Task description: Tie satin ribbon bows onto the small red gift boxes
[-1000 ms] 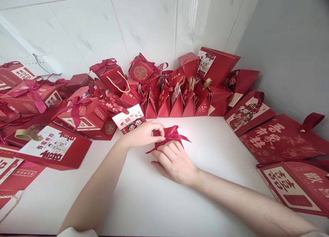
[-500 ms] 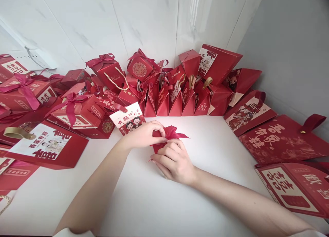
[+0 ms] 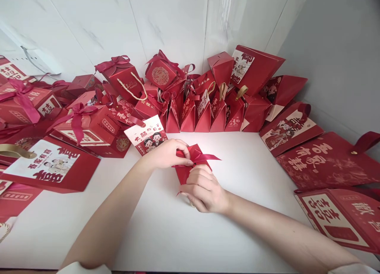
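A small red gift box sits on the white table in front of me, with a dark red ribbon across its top. My left hand is at the box's upper left, thumb and fingers pinched on the ribbon near the middle. My right hand is closed at the box's lower right, gripping the ribbon; a tail of it pokes out past the curled fingers on the left. One loose ribbon end points right above this hand. The fingers partly hide the middle of the bow and the box's near side.
A box with a cartoon couple stands just behind my left hand. Red boxes with bows crowd the left, and a row of pointed boxes lines the tiled wall. Larger boxes lie along the right side of the white table.
My right hand has moved slightly down, away from the box's middle, with the ribbon in its fingers. More of the red box top shows now. The left hand stays nearly in place.
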The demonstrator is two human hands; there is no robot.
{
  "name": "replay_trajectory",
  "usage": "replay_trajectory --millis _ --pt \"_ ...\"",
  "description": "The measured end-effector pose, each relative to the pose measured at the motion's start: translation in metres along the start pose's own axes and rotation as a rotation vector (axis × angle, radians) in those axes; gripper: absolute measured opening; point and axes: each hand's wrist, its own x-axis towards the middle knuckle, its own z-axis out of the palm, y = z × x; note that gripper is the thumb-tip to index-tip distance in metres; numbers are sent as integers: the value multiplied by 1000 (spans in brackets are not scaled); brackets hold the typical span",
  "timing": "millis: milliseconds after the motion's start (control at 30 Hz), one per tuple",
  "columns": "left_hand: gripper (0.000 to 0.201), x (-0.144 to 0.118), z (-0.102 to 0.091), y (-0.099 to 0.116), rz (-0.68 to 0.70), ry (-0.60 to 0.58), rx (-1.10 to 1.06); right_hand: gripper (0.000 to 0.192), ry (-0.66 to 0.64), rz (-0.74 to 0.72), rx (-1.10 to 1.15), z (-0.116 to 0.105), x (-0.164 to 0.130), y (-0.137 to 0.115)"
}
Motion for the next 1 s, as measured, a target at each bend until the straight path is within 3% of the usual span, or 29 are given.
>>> replay_trajectory --millis 267,367,467,533,667,800,1000 --pt "23 -1 3 3 -49 -6 -15 12 -98 -144 83 4 -4 0" --pt "22 -1 3 3 -18 -11 -28 5 -126 -169 40 0 2 0" --pt "21 0 3 1 41 -20 -73 13 -80 -176 33 -12 13 3" --pt "21 0 2 0 52 -44 -126 16 0 -122 47 -23 19 8" --pt "29 -3 -3 1 34 -94 -231 14 185 135 -108 -33 14 19" --pt "34 -7 -6 3 -74 -124 -284 17 145 275 -202 -28 -7 23" --pt "29 -9 -4 12 -75 -45 -165 27 112 254 -291 -28 -16 24"
